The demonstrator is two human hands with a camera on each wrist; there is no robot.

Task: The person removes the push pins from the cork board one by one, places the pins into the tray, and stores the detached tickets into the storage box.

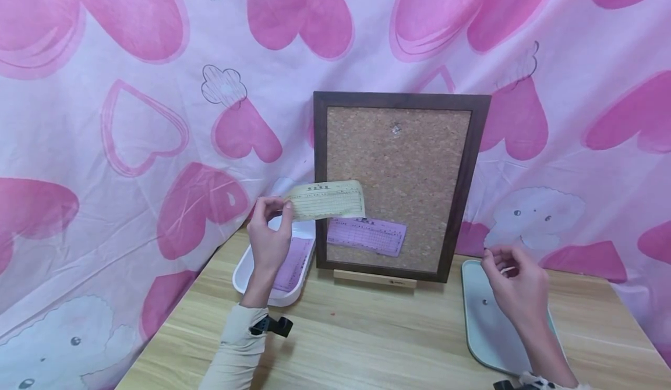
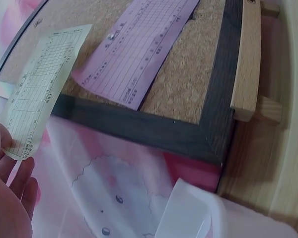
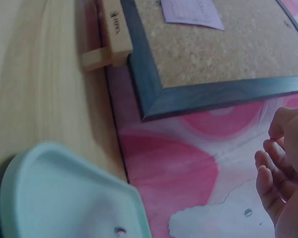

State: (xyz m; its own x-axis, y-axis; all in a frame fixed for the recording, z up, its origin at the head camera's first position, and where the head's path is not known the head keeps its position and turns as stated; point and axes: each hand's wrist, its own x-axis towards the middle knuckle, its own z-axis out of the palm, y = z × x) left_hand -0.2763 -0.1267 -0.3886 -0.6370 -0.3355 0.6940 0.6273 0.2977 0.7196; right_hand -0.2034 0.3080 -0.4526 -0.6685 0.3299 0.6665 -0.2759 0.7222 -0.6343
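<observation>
My left hand [image 1: 269, 233] pinches the left end of a pale yellow printed form slip [image 1: 327, 201], held in front of the framed cork board [image 1: 393, 163]. A purple form slip [image 1: 367, 237] is pinned low on the board; the yellow one hangs just above it. The right hand [image 1: 516, 285] is raised over the pale green tray [image 1: 498, 337], thumb and index fingertips together. A tiny dark speck at those tips looks like part of a pushpin, mostly hidden. Another small pin [image 1: 484, 302] lies in the tray.
Left of the board stands a white plastic tray [image 1: 238, 276] with a purple slip [image 1: 292, 265] inside. A wooden stand [image 1: 374, 278] supports the board on the wood-grain table [image 1: 367, 337]. Near the board's top is a shiny pin [image 1: 396, 128]. A pink heart-patterned cloth [image 1: 299, 11] hangs behind.
</observation>
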